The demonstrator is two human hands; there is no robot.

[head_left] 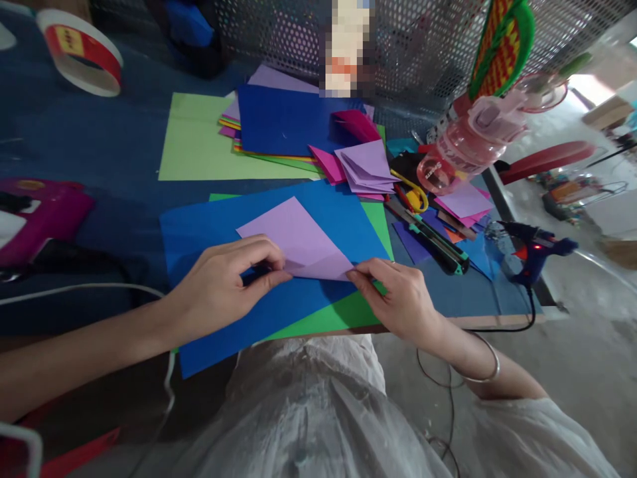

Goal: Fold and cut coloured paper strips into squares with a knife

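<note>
A lilac sheet of paper point(303, 236), with a straight near edge that looks folded, lies over a blue sheet point(213, 232). My left hand point(243, 272) pinches its near edge at the left, thumb below and fingers curled above. At the right corner, the thumb and fingers of my right hand point(388, 289) grip the same paper. Beneath the blue sheet, a green sheet point(328, 315) shows along the near and right sides. What lies under the curled left fingers is hidden.
Stacked coloured paper point(283, 123) and folded lilac pieces point(365, 166) lie behind. To the right are a utility knife point(438, 245), a pink bottle point(462, 146) and a glue gun point(535, 249) with a lit red light at the table's edge. A tape roll point(82, 53) stands far left.
</note>
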